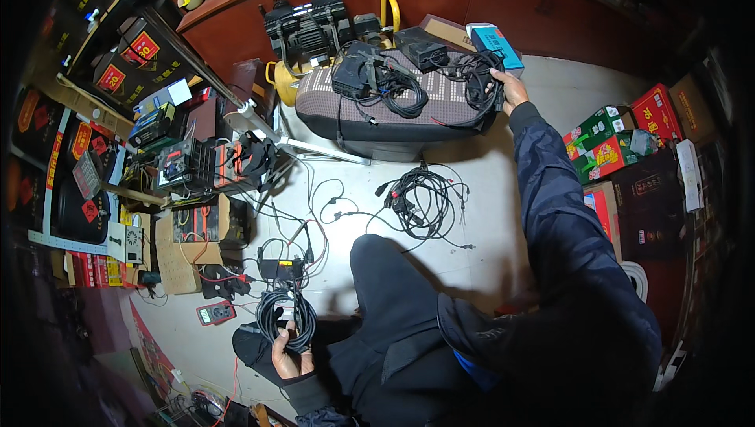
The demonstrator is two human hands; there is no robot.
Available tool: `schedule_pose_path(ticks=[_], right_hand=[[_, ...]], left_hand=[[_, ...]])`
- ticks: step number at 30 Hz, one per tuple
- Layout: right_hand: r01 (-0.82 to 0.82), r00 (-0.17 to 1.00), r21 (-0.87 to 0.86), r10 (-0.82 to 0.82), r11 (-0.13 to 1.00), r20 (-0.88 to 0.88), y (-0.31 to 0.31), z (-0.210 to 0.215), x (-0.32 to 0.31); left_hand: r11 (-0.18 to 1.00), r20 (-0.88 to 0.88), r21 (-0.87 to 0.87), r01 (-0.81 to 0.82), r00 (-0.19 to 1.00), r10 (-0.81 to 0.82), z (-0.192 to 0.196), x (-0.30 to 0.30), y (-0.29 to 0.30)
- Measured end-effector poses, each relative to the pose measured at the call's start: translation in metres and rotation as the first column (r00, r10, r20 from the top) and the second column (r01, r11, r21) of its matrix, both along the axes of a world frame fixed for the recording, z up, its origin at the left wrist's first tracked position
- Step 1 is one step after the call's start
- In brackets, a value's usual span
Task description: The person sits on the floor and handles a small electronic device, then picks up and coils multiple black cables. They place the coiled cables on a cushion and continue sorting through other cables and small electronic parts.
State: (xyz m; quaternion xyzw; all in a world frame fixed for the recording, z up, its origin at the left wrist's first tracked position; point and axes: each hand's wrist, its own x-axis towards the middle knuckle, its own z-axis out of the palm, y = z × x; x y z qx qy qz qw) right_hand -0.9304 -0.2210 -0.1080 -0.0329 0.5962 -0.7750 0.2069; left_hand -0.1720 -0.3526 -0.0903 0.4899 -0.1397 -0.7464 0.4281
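Note:
In my left hand (291, 355) is a coil of black cable (271, 311), the thumb pressed over its lower side and the fingers partly hidden. My right arm stretches far forward, and my right hand (513, 90) closes on a tangled bundle of black cables (481, 90) at the right end of a checked, padded seat (322, 104). On the same seat lie a black power adapter (358, 73) with a looped cable (410, 99) and another black box (422, 53). A black box with leads (281, 270) is just beyond the coil in my left hand.
A heap of black cables (425, 203) lies on the pale floor ahead. A red multimeter (216, 314) is left of my foot. Battery-like units and cartons (193, 230) crowd the left, beside a metal pole (252, 116). Colourful boxes (602, 144) stack at right; an air compressor (311, 30) stands behind.

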Motion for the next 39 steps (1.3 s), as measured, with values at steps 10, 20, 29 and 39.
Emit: schedule_pose_path(ticks=[10, 20, 29, 39], right_hand=[[-0.031, 0.970, 0.240, 0.087, 0.970, -0.226, -0.023, 0.016, 0.024], [0.512, 0.612, 0.821, 0.562, 0.254, -0.556, -0.065, 0.005, 0.093], [0.365, 0.839, 0.704, 0.113, 0.609, -0.532, -0.014, -0.008, 0.013], [-0.088, 0.993, 0.072, 0.081, 0.994, 0.091, 0.001, -0.015, 0.003]], left_hand=[[0.999, 0.001, -0.015, 0.038, 0.999, -0.038, -0.001, -0.001, 0.000], [0.998, -0.053, -0.024, 0.063, 0.997, -0.064, -0.002, -0.008, 0.003], [1.000, -0.028, 0.012, -0.005, 1.000, 0.006, -0.004, 0.012, 0.004], [0.999, -0.093, 0.030, 0.010, 0.996, -0.007, -0.005, 0.012, 0.002]])
